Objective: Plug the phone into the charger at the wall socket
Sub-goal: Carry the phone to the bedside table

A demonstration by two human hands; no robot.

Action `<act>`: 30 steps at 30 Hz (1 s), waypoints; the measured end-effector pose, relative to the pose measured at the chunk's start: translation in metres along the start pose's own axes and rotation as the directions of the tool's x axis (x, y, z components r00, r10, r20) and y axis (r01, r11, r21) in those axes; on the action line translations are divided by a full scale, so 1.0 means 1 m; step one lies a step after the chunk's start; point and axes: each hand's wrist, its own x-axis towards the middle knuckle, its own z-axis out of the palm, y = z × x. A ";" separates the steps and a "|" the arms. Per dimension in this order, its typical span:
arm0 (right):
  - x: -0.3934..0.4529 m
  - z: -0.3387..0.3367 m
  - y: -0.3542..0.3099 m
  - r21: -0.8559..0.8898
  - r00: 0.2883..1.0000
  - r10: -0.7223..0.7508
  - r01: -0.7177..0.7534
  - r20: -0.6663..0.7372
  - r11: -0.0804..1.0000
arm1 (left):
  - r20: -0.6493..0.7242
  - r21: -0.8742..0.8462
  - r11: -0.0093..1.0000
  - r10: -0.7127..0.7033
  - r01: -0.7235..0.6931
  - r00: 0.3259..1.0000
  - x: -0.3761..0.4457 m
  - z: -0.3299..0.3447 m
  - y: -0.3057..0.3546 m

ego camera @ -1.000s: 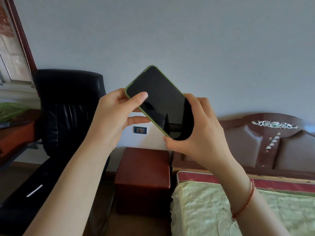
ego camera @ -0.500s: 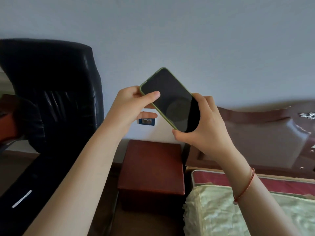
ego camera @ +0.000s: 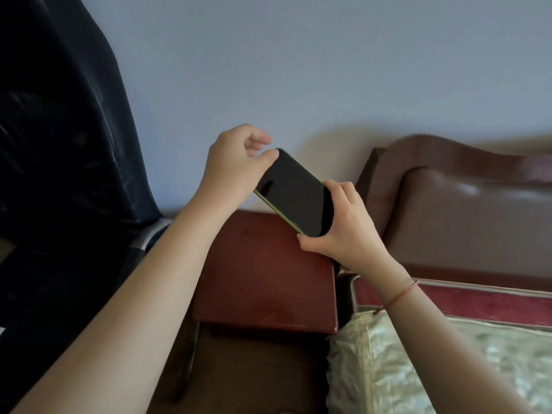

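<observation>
Green-edged and dark-screened, the phone [ego camera: 294, 194] sits at the centre of the frame, pinched at both ends. The left hand [ego camera: 236, 162] pinches its upper corner, thumb on the glass and the other fingers curled behind; the right hand [ego camera: 340, 231] clamps the lower end, thumb under the bottom edge and fingers wrapped over the right side. Held this way, slanting from upper left to lower right with the screen toward the camera, the phone seems steadied for its port end to meet a plug, though neither port, cable, charger nor socket shows here; the hands may be hiding them against the wall [ego camera: 298, 70]. A red cord [ego camera: 398, 295] circles the right wrist. Just below the hands stands a reddish-brown desk [ego camera: 263, 282], bare on top. A black chair [ego camera: 59, 144] fills the left of the frame, a brown headboard [ego camera: 463, 204] the right, and a pale green bed cover [ego camera: 433, 369] the lower right. No brand, label or writing is legible anywhere; the screen is blank.
</observation>
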 end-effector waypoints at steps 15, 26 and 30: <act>-0.030 0.197 0.139 -0.094 0.908 0.212 -0.191 0.360 0.977 | 0.322 0.183 0.983 -0.049 -0.011 0.945 -0.033 0.099 -0.201; -0.047 0.287 0.194 -0.110 0.878 0.345 -0.327 0.333 0.939 | 0.390 0.461 0.886 -0.148 -0.053 0.909 -0.050 0.152 -0.320; -0.046 0.299 0.203 -0.082 0.874 0.335 -0.328 0.352 0.941 | 0.432 0.476 0.879 -0.206 -0.028 0.878 -0.050 0.164 -0.333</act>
